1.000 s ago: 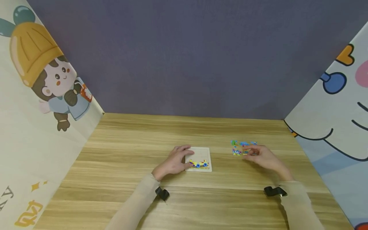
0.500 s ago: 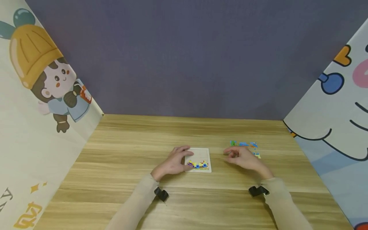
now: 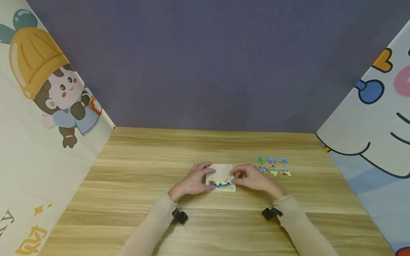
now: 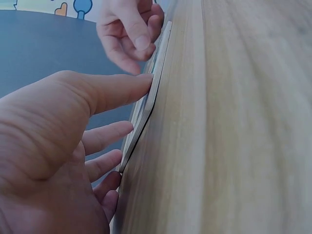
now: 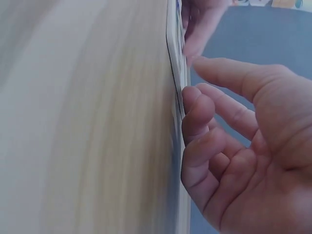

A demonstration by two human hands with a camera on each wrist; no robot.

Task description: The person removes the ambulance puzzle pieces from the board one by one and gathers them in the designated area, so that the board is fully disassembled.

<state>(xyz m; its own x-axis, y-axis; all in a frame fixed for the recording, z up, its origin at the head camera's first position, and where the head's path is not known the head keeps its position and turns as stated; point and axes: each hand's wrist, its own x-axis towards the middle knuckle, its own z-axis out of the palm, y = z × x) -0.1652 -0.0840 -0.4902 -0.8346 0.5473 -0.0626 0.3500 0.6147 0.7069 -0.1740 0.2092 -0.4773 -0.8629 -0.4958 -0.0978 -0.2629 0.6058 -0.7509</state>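
A: Which way does the pale, square, thin-edged wooden board (image 3: 223, 171) lie from your right hand (image 3: 253, 176)?

B: Just to its left, flat between your two hands. Your right fingertips are at the board's right edge; whether they touch it, I cannot tell.

A: How do those right fingers stand?

B: They are bent inward, with your thumb reaching toward the board. Nothing shows between them, but the tips are partly hidden, so I cannot tell whether you pinch a piece.

A: And your left hand (image 3: 193, 179)?

B: Its fingers are spread and fairly straight around the board's left side, your thumb tip resting at the near left part.

A: Which way does the picture run?

B: The yellow-and-blue, car-shaped printed strip (image 3: 220, 183) has its long axis left to right, along the board's near side. Its right end is close to your right thumb; beyond it the board is plain and pale.

A: Where are the others?

B: The flat, brightly coloured loose puzzle pieces (image 3: 272, 160) lie in two rows to the right, your right hand nearer. Their outlines are notched and irregular. The tabletop (image 3: 160, 153) beneath has long, streaky wood grain.
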